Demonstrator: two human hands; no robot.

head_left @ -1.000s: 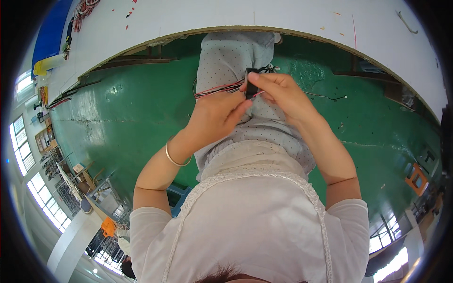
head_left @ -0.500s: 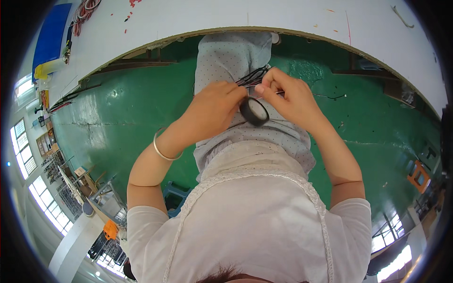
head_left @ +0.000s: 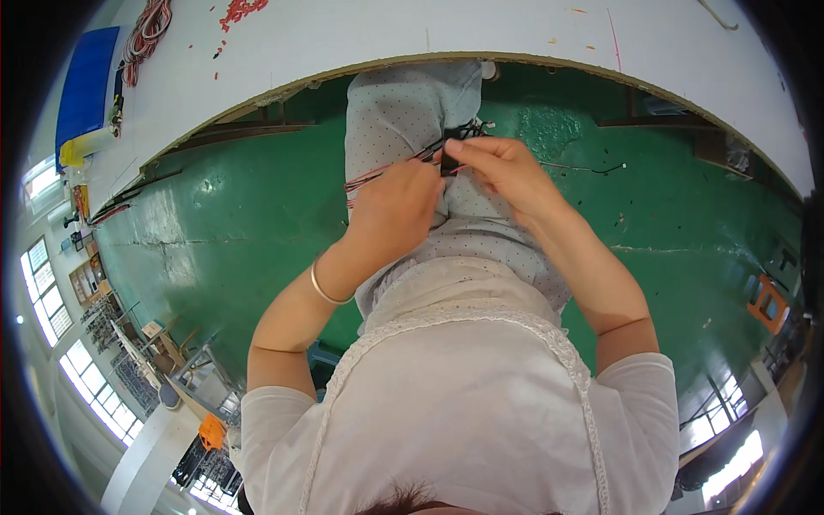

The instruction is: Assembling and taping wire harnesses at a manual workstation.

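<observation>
Over my lap, my left hand (head_left: 396, 206) is closed on a bundle of thin red, white and black wires (head_left: 367, 178), whose strands stick out past its far side. Close beside it, my right hand (head_left: 506, 176) pinches a roll of black tape (head_left: 449, 160), seen nearly edge-on between the two hands. Black wire ends (head_left: 468, 130) with small light connectors fan out just beyond the roll. A single thin wire (head_left: 584, 166) with a white tip reaches out to the right of my right hand. My fingertips partly hide where tape and wires meet.
Ahead curves the edge of a white table (head_left: 481, 34), bearing a coil of red and white wires (head_left: 148, 34), red bits (head_left: 243, 10) and a blue sheet (head_left: 88, 86). An orange stool (head_left: 768, 305) stands on the green floor at right; a blue stool (head_left: 324, 356) is by my left elbow.
The tape roll has moved away from me and turned from showing its ring to edge-on, with my right thumb now on it. My left hand has shifted slightly; more wires show left of it.
</observation>
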